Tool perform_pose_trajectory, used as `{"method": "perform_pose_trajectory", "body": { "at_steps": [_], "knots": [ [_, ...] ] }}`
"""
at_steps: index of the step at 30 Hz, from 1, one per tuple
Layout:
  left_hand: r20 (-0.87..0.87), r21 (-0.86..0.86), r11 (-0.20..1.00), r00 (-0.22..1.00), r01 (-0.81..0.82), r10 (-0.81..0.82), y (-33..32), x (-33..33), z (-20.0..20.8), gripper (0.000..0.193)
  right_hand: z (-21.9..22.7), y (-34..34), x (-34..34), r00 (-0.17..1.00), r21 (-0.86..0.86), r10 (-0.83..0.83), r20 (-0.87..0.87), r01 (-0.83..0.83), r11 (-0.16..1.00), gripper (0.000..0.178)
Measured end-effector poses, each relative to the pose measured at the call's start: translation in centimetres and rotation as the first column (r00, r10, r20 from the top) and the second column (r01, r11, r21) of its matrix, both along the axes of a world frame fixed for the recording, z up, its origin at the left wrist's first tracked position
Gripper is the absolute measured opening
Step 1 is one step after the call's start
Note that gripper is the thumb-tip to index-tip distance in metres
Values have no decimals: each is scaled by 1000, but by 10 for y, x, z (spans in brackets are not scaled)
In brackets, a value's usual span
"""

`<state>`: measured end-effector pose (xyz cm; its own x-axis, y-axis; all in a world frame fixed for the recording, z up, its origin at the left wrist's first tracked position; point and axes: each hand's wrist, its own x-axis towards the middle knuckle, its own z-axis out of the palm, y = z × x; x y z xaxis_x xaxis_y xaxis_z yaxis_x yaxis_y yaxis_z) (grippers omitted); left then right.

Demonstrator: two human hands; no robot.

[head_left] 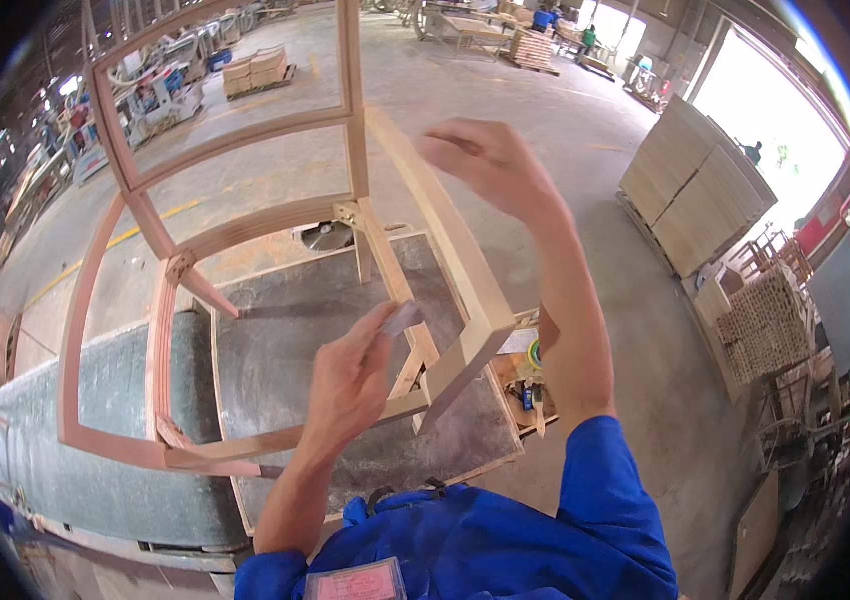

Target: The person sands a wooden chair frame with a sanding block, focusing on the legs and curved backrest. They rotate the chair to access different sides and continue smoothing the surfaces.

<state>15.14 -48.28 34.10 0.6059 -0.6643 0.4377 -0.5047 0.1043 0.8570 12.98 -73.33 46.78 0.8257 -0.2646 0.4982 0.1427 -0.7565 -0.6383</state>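
An unfinished wooden armchair frame (245,228) stands on a dark-topped worktable (280,360) in front of me. My left hand (350,385) is closed on a small grey folded piece of sandpaper (403,318), close to the inner side of the right armrest (435,205). Farther out, my right hand (500,165) hovers beside the back part of that armrest. Its fingers are curled and slightly blurred, and whatever they may hold is hidden. Corner brackets (347,214) join the seat rails at the back.
A round saw blade (327,237) lies beyond the table's far edge. Low on the right, a wooden shelf holds a brush (539,410) and a tape roll (534,353). A green-surfaced bench (115,400) adjoins on the left. Stacked panels (700,190) stand to the right.
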Motion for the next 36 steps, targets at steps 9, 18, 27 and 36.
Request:
{"method": "perform_pose_trajectory", "body": {
  "at_steps": [9,18,27,36],
  "knots": [
    [111,84,993,990,83,-92,-42,-53,4,40,-51,-10,77,955,-453,115,-274,-234,860,53],
    [260,242,954,935,179,-241,-34,-43,13,46,-42,-16,75,926,-448,-21,-377,-162,879,62],
    [138,240,950,962,200,-237,-31,-44,16,44,-37,-5,75,885,-440,-77,-459,-151,885,61],
    [89,306,931,968,196,-233,-31,-45,26,44,-36,-11,77,870,-311,-37,-492,-136,941,62]
  ]
}}
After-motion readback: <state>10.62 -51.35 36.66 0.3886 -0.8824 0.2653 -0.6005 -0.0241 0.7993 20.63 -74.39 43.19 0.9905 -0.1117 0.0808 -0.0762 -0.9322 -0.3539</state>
